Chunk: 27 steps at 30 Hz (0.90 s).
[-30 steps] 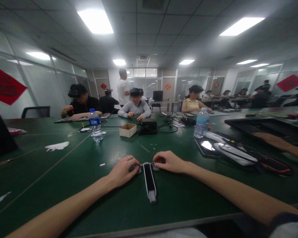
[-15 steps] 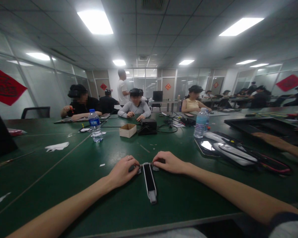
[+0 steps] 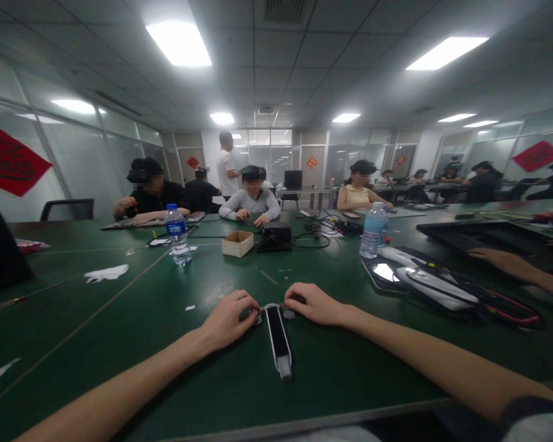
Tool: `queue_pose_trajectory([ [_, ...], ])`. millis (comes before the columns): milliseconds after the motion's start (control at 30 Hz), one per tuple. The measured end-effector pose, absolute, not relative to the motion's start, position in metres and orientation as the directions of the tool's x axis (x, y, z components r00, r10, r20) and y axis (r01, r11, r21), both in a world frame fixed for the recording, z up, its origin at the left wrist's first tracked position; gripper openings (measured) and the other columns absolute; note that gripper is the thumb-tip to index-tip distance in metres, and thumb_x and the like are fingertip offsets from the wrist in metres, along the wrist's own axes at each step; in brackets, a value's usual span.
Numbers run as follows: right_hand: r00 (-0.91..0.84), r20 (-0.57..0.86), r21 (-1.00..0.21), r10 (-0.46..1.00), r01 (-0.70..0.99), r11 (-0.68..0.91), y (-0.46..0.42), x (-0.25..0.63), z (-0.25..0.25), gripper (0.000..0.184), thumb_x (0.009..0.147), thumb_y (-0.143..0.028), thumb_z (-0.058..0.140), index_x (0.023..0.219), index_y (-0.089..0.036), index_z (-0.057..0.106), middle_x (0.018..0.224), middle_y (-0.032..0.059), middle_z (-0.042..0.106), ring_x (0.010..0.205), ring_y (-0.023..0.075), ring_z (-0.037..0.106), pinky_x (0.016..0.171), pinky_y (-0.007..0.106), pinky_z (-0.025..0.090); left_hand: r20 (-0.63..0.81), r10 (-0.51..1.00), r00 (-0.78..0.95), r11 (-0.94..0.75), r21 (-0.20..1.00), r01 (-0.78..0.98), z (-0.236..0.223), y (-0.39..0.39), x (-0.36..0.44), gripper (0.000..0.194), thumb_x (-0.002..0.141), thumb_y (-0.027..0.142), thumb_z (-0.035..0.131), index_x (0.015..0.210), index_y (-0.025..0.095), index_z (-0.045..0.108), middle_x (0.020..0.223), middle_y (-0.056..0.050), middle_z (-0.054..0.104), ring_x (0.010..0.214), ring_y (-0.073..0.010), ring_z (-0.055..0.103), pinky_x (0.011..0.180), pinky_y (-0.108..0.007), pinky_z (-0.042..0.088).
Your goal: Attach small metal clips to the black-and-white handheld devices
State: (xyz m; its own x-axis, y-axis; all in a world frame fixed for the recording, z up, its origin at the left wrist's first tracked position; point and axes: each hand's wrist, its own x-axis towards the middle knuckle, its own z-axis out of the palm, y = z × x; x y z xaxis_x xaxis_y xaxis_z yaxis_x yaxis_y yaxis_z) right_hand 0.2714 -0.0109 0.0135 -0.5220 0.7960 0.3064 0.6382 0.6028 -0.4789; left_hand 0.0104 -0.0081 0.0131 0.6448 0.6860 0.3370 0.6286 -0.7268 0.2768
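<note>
A long narrow black device (image 3: pixel 278 338) with a white rim and a grey near end lies lengthwise on the green table (image 3: pixel 133 319) in front of me. My left hand (image 3: pixel 228 318) rests curled at the left of its far end, a ring on one finger, fingertips pinched on a small dark part there. My right hand (image 3: pixel 314 303) is curled at the right of the same end, fingertips closed on the part on that side. What exactly each set of fingers grips is too small to name.
Two water bottles (image 3: pixel 177 234) (image 3: pixel 373 229), a small cardboard box (image 3: pixel 238 243), a black unit with cables (image 3: pixel 276 235) and paper scraps (image 3: pixel 105 272) sit farther back. Flat devices and cables (image 3: pixel 435 285) lie at right beside another person's forearm (image 3: pixel 518 267). Several people sit across.
</note>
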Motion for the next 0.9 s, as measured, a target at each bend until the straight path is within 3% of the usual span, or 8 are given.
queue_pose_trajectory([
  [333,-0.551,0.318,-0.495,0.772,0.598,0.63,-0.0113,0.2737,0.0131,0.012,0.085,-0.024,0.062,0.091,-0.015,0.065,0.085,0.0033,0.064,0.073,0.0137,0.058,0.066,0.025,0.047,0.33,0.69,0.644,-0.723,0.272,0.636,0.016,-0.0095,0.0097,0.015,0.089,0.022,0.052,0.092,0.02,0.066,0.094,-0.005,0.064,0.086,-0.0197,0.06,0.077,-0.031,0.048],
  [667,-0.512,0.294,-0.603,0.807,0.556,0.572,-0.0099,0.2729,0.01,0.012,0.082,-0.023,0.063,0.09,-0.014,0.065,0.08,0.0009,0.063,0.068,0.0116,0.056,0.062,0.022,0.046,0.333,0.684,0.649,-0.729,0.279,0.625,0.0135,-0.0067,0.009,0.015,0.09,0.023,0.052,0.094,0.02,0.066,0.096,-0.005,0.064,0.088,-0.0194,0.06,0.078,-0.031,0.048],
  [900,-0.525,0.285,-0.547,0.802,0.598,0.586,-0.0103,0.2722,0.0116,0.015,0.088,-0.026,0.06,0.091,-0.014,0.068,0.083,0.0031,0.066,0.071,0.0137,0.059,0.065,0.025,0.047,0.344,0.677,0.65,-0.735,0.276,0.62,0.0138,-0.0079,0.0099,0.015,0.09,0.023,0.052,0.093,0.02,0.066,0.095,-0.005,0.064,0.087,-0.0191,0.06,0.078,-0.03,0.048],
])
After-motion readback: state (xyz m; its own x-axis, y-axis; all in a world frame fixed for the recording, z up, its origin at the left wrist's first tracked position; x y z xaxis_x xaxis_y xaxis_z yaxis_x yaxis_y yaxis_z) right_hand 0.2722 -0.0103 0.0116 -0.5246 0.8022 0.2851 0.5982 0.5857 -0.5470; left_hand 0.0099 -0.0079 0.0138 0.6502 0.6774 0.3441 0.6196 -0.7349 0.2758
